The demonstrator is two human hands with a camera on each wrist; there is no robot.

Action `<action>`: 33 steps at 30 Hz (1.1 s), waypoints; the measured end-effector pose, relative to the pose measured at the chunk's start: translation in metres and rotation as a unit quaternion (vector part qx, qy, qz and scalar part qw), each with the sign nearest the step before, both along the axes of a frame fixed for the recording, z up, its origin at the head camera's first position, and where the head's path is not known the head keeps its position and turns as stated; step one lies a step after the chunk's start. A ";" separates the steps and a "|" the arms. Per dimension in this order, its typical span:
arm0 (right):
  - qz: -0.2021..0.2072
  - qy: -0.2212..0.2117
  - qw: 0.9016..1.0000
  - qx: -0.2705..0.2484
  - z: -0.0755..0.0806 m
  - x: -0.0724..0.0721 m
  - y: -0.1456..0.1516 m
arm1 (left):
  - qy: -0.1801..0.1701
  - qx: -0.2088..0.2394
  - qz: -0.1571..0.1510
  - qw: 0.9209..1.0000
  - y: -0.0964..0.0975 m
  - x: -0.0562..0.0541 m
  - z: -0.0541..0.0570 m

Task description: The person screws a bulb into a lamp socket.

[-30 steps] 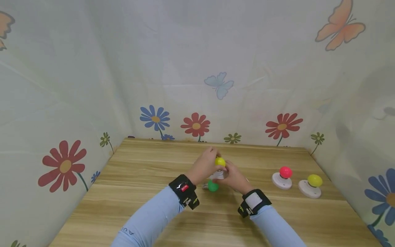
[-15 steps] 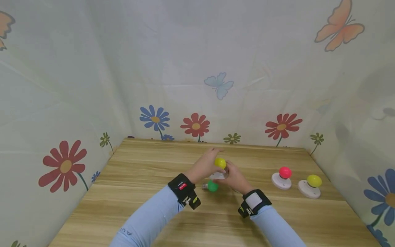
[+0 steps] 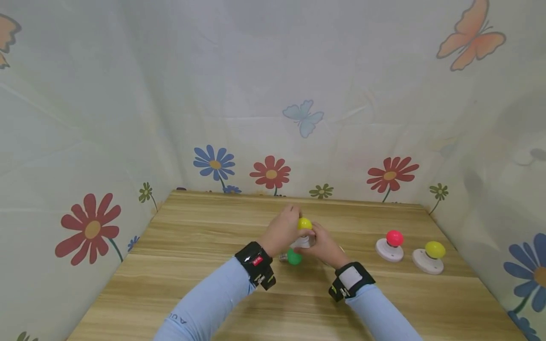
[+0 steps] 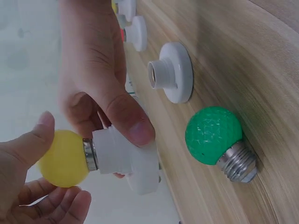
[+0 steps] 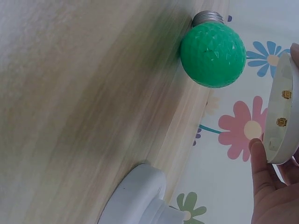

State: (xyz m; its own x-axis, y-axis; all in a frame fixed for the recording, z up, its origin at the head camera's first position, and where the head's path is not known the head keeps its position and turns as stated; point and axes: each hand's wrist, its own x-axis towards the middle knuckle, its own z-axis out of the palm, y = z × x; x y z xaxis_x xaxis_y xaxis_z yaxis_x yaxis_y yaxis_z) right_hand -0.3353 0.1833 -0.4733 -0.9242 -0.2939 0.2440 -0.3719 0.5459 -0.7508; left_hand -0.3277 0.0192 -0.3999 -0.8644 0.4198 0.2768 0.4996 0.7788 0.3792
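With thumb and fingers around the yellow bulb (image 3: 304, 223), my left hand (image 3: 279, 233) grips it over the table. My right hand (image 3: 327, 247) holds a white lamp socket (image 4: 144, 163) by its round base. In the left wrist view the bulb's metal collar sits in the socket's mouth, part of it still showing. The base's underside, with brass contacts, faces the right wrist camera. Just below the hands a green bulb (image 3: 294, 256) lies on its side, its screw end pointing left in the head view.
A bare white socket (image 4: 177, 72) stands on the wooden table (image 3: 204, 303), mostly hidden behind my right hand in the head view. To the right are a socket with a red bulb (image 3: 394, 237) and one with a yellow bulb (image 3: 435, 249). A flowered curtain (image 3: 239, 94) surrounds the table.
My left fingers loosen and spread off the yellow bulb half a second ago, then close around it again now. My right hand keeps the socket in nearly the same place.
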 end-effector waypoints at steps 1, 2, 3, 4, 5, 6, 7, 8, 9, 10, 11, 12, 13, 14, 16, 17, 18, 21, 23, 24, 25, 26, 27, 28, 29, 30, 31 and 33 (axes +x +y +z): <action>0.000 -0.002 1.000 -0.002 0.000 0.000 0.000 | -0.004 0.001 -0.001 1.000 0.001 0.000 0.000; 0.000 -0.004 1.000 -0.004 0.000 -0.001 0.000 | -0.009 0.002 -0.003 1.000 0.001 -0.001 0.000; 0.000 -0.005 1.000 -0.004 -0.001 -0.001 0.000 | -0.014 0.005 -0.006 1.000 0.002 -0.001 0.001; 0.000 -0.006 1.000 -0.004 -0.001 -0.001 0.000 | -0.021 0.006 -0.009 1.000 0.002 -0.002 0.001; 0.000 -0.006 1.000 -0.003 -0.002 -0.001 0.001 | -0.027 0.008 -0.014 0.999 0.002 -0.002 0.002; -0.001 -0.007 1.000 -0.004 -0.002 -0.002 0.001 | -0.034 0.009 -0.019 0.999 0.003 -0.002 0.003; -0.002 -0.007 1.000 -0.003 -0.002 -0.002 0.001 | -0.040 0.010 -0.025 0.999 0.003 -0.003 0.004; -0.003 -0.006 1.000 -0.001 -0.002 -0.002 0.001 | -0.045 0.011 -0.030 0.998 0.003 -0.002 0.005; -0.004 -0.005 1.000 0.000 -0.003 -0.002 0.001 | -0.049 0.010 -0.035 0.998 0.004 -0.002 0.006; -0.004 -0.004 1.000 0.001 -0.003 -0.001 0.001 | -0.053 0.009 -0.041 0.998 0.004 -0.002 0.007; -0.005 -0.002 1.000 0.003 -0.003 -0.001 0.001 | -0.056 0.008 -0.045 0.997 0.004 -0.002 0.008; -0.006 -0.002 1.000 0.004 -0.003 -0.001 0.001 | -0.059 0.007 -0.049 0.997 0.004 -0.002 0.008; -0.007 -0.001 1.000 0.006 -0.003 -0.001 0.001 | -0.063 0.010 -0.050 0.997 0.003 -0.002 0.009; -0.009 -0.001 1.000 0.009 -0.003 0.000 0.001 | -0.067 0.015 -0.050 0.996 0.003 -0.002 0.009; -0.011 -0.003 1.000 0.010 -0.002 0.001 0.001 | -0.071 0.028 -0.044 0.996 0.002 -0.001 0.010; -0.014 -0.003 1.000 0.012 -0.001 0.001 0.000 | -0.068 0.033 -0.040 0.996 0.001 -0.001 0.011; -0.016 -0.003 1.000 0.014 0.000 0.001 0.000 | -0.060 0.039 -0.034 0.997 0.001 0.000 0.011; -0.017 0.003 1.000 0.013 0.002 0.001 -0.002 | -0.032 0.045 -0.009 0.998 0.000 0.002 0.011; -0.013 0.012 1.000 0.012 0.003 0.000 -0.003 | -0.006 0.033 0.003 0.999 0.000 0.004 0.010; -0.009 0.015 1.000 0.010 0.004 0.000 -0.003 | 0.006 0.025 0.010 1.000 0.000 0.004 0.009; -0.006 0.018 1.000 0.010 0.003 0.000 -0.003 | 0.015 0.015 0.015 1.000 0.001 0.005 0.008; -0.004 0.019 1.000 0.009 0.003 0.000 -0.003 | 0.026 0.002 0.020 0.999 0.001 0.005 0.006; 0.000 0.019 1.000 0.010 0.003 0.000 -0.003 | 0.033 -0.007 0.024 0.999 0.001 0.005 0.004; 0.004 0.020 1.000 0.011 0.003 -0.001 -0.003 | 0.040 -0.016 0.027 0.999 0.001 0.004 0.002; 0.006 0.020 1.000 0.014 0.002 -0.001 -0.003 | 0.044 -0.024 0.029 0.998 0.002 0.004 0.001; 0.008 0.019 1.000 0.014 0.001 -0.001 -0.002 | 0.045 -0.028 0.031 0.998 0.002 0.003 0.000; 0.010 0.018 1.000 0.015 0.001 -0.001 -0.002 | 0.045 -0.030 0.032 0.998 0.002 0.002 -0.001; 0.012 0.016 1.000 0.012 0.000 -0.001 -0.002 | 0.042 -0.030 0.029 0.998 0.002 0.002 -0.002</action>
State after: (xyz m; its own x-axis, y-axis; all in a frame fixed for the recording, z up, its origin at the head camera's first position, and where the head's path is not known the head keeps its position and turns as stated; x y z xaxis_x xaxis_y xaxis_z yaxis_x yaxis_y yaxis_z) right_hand -0.3364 0.1816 -0.4735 -0.9086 -0.3219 0.2660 -0.4087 0.5547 -0.7248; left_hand -0.3261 0.0211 -0.4022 -0.8626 0.3881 0.3245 0.4812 0.8274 0.2896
